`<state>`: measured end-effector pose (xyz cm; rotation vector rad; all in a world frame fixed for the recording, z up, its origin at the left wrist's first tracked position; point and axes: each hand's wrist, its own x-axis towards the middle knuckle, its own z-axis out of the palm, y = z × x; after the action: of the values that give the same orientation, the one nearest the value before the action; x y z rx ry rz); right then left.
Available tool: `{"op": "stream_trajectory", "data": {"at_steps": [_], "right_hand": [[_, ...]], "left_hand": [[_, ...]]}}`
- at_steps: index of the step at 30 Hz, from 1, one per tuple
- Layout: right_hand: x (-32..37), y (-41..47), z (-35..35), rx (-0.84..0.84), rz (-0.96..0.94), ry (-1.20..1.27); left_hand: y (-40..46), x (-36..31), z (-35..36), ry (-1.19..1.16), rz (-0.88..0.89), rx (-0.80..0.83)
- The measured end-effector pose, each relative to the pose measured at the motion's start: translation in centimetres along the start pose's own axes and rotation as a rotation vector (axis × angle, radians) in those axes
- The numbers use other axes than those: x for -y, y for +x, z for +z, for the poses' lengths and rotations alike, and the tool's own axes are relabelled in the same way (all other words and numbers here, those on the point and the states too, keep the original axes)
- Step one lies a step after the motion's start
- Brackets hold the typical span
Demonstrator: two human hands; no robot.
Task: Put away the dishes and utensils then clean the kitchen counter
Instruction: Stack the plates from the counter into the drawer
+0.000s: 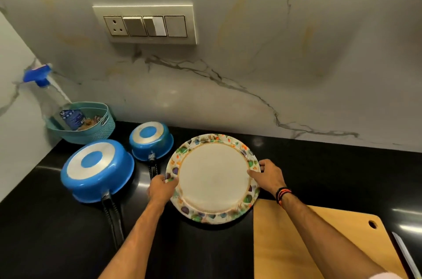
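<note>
A round white plate (213,179) with a coloured floral rim sits over the black counter (331,175) in the middle of the head view. My left hand (161,189) grips its left rim, thumb on top. My right hand (267,175) grips the right rim, a dark and orange band on the wrist. Whether the plate rests on the counter or is slightly lifted is unclear. Two blue saucepans lie upside down to the left: a large one (98,169) and a small one (150,139), each with a black handle pointing toward me.
A wooden cutting board (319,244) lies at the front right, with a knife blade (406,256) at its right edge. A teal basket (86,123) in the back-left corner holds a spray bottle (45,86) with a blue nozzle. A switch panel (146,25) is on the marble wall.
</note>
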<state>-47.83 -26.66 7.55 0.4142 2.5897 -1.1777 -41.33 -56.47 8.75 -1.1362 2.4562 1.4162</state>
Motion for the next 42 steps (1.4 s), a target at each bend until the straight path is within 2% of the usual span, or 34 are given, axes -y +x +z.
{"op": "stream_trajectory", "data": {"at_steps": [11, 22, 31, 42], "right_hand": [[0.1, 1.7, 0.5, -0.043, 0.042, -0.059], [0.0, -0.7, -0.7, -0.088, -0.014, 0.055], [-1.8, -6.9, -2.6, -0.100, -0.075, 0.102], [-6.8, -20.3, -2.6, -0.192, -0.117, 0.101]], "left_hand": [[0.9, -2.0, 0.7, 0.161, -0.019, -0.130], [-2.0, -2.4, -0.7, 0.027, -0.048, -0.148], [-8.8, -0.2, -2.7, -0.003, -0.024, -0.161], [-19.7, 7.9, -6.7, -0.031, 0.046, -0.128]]}}
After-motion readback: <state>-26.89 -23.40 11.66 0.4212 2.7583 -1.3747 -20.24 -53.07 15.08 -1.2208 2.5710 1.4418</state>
